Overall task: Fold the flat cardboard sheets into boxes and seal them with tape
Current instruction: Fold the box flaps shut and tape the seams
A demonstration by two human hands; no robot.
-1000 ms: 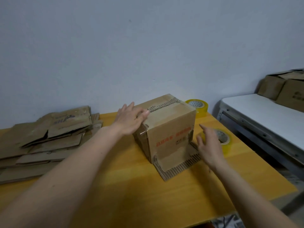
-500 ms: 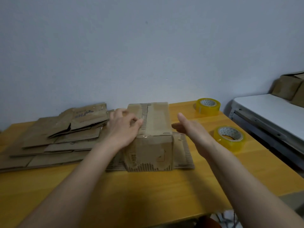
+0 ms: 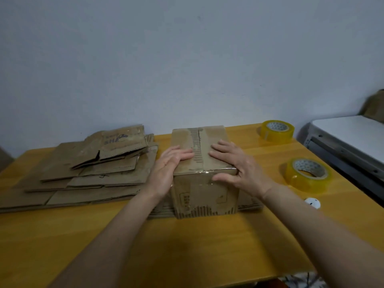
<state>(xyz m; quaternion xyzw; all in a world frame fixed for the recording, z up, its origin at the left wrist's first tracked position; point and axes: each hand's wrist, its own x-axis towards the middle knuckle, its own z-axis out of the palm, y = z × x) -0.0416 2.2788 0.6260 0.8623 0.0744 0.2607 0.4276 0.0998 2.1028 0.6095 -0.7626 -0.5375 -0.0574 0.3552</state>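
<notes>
A folded cardboard box (image 3: 204,175) stands mid-worktop (image 3: 187,246), its bottom flaps splayed flat around it. The left hand (image 3: 170,169) lies with straight fingers on the top's left edge; the right hand (image 3: 239,163) lies flat on the top, thumb down the near face, neither grip curled round anything. Clear tape seems to cross the top's near edge. Flat cardboard sheets (image 3: 87,169) are stacked to the left, and two yellow tape rolls (image 3: 307,175) (image 3: 277,130) sit to the right.

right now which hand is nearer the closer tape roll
Right. The right hand rests on the box beside the near tape roll; the left hand lies on the box's far side.
</notes>
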